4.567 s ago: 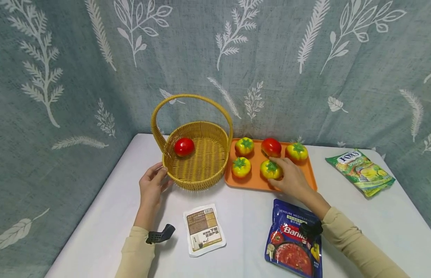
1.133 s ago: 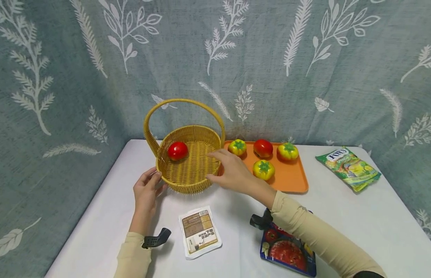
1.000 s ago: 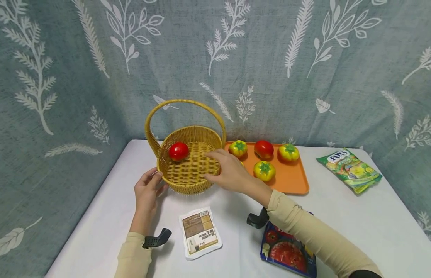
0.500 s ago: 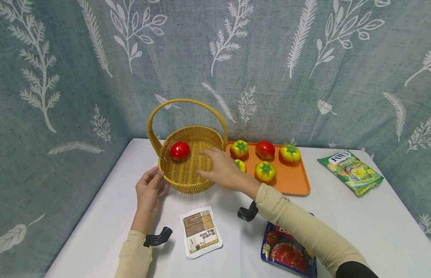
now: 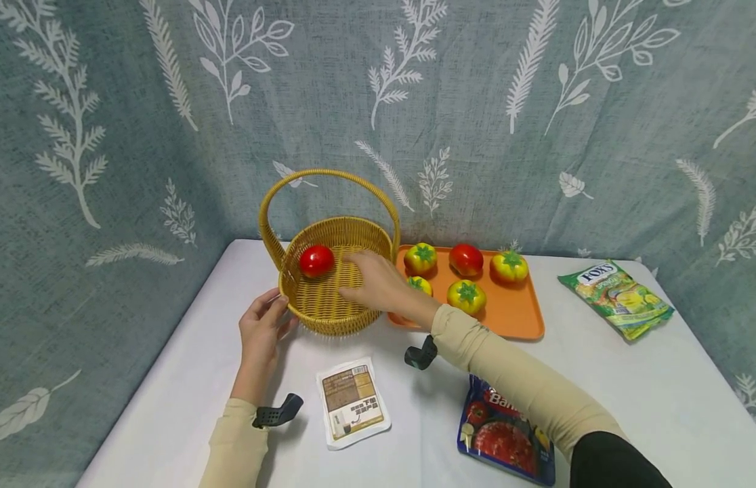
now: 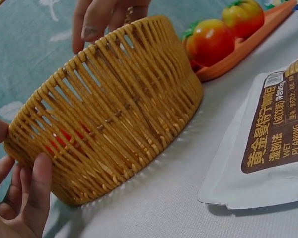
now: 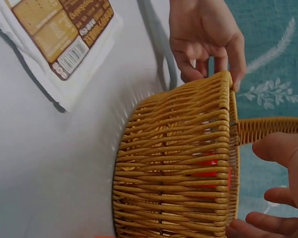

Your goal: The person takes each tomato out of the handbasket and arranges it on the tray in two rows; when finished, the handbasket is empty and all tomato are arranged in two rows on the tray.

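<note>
A yellow wicker basket with a tall arched handle stands at the back of the table. One glossy red tomato-like fruit lies inside, at its left. My left hand grips the basket's left front rim, thumb on the outside in the left wrist view. Over the right side of the basket hangs my right hand, thumb and fingers spread with nothing between them in the right wrist view. To the right, an orange tray bears several yellow-and-red fruits with green tops and a red one.
A white-edged pouch lies in front of the basket. The blue sauce pouch is partly under my right sleeve in the head view. A green candy bag lies far right. Patterned curtain stands behind the table.
My right hand has gone from a fruit on the tray leftward over the basket, and lately a little farther in. The left hand has stayed at the rim. The head view has shifted slightly.
</note>
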The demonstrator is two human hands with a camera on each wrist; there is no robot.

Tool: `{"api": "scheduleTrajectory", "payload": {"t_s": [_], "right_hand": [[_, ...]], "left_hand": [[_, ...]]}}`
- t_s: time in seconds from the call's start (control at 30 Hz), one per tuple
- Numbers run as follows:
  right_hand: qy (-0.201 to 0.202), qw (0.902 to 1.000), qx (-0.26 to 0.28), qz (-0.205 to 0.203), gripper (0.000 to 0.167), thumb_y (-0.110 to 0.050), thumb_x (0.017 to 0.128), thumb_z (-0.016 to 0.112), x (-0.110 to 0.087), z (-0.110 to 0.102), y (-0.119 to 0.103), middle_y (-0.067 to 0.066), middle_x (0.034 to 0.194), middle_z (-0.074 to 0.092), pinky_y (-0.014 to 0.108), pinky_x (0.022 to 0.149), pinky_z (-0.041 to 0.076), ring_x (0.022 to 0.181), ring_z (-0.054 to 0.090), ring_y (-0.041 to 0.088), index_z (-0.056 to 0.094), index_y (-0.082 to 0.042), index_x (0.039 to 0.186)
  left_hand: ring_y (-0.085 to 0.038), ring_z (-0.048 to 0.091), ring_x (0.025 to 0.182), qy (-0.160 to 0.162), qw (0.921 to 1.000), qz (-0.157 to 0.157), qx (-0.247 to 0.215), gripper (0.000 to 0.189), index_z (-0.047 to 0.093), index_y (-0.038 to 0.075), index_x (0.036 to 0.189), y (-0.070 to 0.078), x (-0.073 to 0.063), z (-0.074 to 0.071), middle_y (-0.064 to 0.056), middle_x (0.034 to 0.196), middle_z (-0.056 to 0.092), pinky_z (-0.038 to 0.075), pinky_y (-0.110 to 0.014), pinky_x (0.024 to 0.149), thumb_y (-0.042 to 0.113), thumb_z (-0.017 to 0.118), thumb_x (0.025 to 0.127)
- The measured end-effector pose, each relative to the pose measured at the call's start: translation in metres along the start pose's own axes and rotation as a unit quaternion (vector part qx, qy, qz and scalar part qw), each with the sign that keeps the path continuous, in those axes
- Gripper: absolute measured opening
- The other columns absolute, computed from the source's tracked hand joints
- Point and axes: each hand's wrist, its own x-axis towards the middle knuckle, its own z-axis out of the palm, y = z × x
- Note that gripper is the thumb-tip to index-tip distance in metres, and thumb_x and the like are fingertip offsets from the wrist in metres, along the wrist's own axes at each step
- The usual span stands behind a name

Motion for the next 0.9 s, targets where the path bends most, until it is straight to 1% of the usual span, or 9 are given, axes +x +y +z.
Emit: {"api": "scheduleTrajectory", "payload": {"t_s": [0.23, 0.27, 0.4, 0.47, 0.57, 0.7, 0.9], "right_hand": [[-0.011, 0.9999, -0.006, -0.004, 0.063, -0.034, 0.089, 0.073, 0.013, 0.001, 0.000, 0.015, 0.138, 0.057, 0.043, 0.100, 0.051, 0.125, 0.054, 0.031, 0.053, -0.005, 0.142], [-0.012, 0.9999, -0.008, -0.003, 0.064, -0.034, 0.089, 0.073, 0.015, 0.001, 0.000, 0.014, 0.139, 0.057, 0.043, 0.102, 0.050, 0.127, 0.053, 0.031, 0.053, -0.004, 0.142], [-0.013, 0.9998, -0.013, 0.004, 0.064, -0.036, 0.090, 0.073, 0.021, 0.003, 0.001, 0.013, 0.138, 0.057, 0.041, 0.103, 0.049, 0.125, 0.054, 0.028, 0.053, -0.004, 0.142], [-0.009, 0.9999, -0.012, 0.007, 0.064, -0.035, 0.089, 0.074, 0.024, 0.004, 0.000, 0.012, 0.138, 0.057, 0.040, 0.104, 0.049, 0.126, 0.053, 0.028, 0.053, -0.004, 0.141], [-0.008, 0.9998, -0.011, 0.014, 0.064, -0.036, 0.089, 0.074, 0.028, 0.005, -0.003, 0.012, 0.136, 0.058, 0.039, 0.102, 0.050, 0.123, 0.054, 0.026, 0.054, -0.004, 0.141], [-0.005, 0.9996, -0.018, 0.019, 0.065, -0.039, 0.089, 0.074, 0.034, 0.007, -0.007, 0.012, 0.131, 0.060, 0.036, 0.097, 0.052, 0.118, 0.057, 0.024, 0.054, -0.003, 0.139], [-0.006, 0.9992, -0.030, 0.028, 0.066, -0.040, 0.088, 0.074, 0.046, 0.009, -0.010, 0.013, 0.130, 0.060, 0.037, 0.095, 0.053, 0.117, 0.058, 0.026, 0.054, -0.003, 0.139]], "left_hand": [[-0.019, 0.060, 0.112, 0.002, 1.0000, 0.000, -0.007, 0.039, 0.055, 0.009, 0.135, 0.000, -0.001, -0.001, -0.011, 0.128, 0.056, 0.059, -0.023, 0.080, 0.023, 0.064, 0.099], [-0.019, 0.060, 0.112, 0.002, 1.0000, 0.001, -0.006, 0.039, 0.055, 0.008, 0.135, 0.000, -0.001, -0.001, -0.010, 0.127, 0.056, 0.059, -0.024, 0.080, 0.023, 0.064, 0.099], [-0.019, 0.060, 0.112, 0.002, 1.0000, 0.002, 0.000, 0.039, 0.056, 0.009, 0.134, -0.001, 0.000, 0.000, -0.006, 0.122, 0.058, 0.059, -0.024, 0.081, 0.024, 0.064, 0.099], [-0.019, 0.060, 0.111, 0.002, 1.0000, 0.001, 0.000, 0.040, 0.056, 0.009, 0.135, -0.001, 0.001, 0.000, -0.005, 0.122, 0.058, 0.059, -0.024, 0.081, 0.024, 0.065, 0.099], [-0.017, 0.061, 0.110, 0.005, 1.0000, -0.001, 0.000, 0.040, 0.056, 0.010, 0.135, -0.001, 0.002, 0.000, -0.005, 0.122, 0.058, 0.060, -0.024, 0.080, 0.024, 0.065, 0.099], [-0.018, 0.061, 0.109, 0.004, 1.0000, 0.002, -0.005, 0.039, 0.056, 0.009, 0.134, -0.002, 0.002, -0.001, -0.006, 0.122, 0.058, 0.060, -0.024, 0.079, 0.023, 0.065, 0.099], [-0.022, 0.061, 0.110, -0.009, 0.9999, 0.011, 0.000, 0.036, 0.056, 0.008, 0.134, -0.004, 0.003, -0.002, -0.013, 0.126, 0.056, 0.060, -0.024, 0.078, 0.019, 0.061, 0.100]]}}
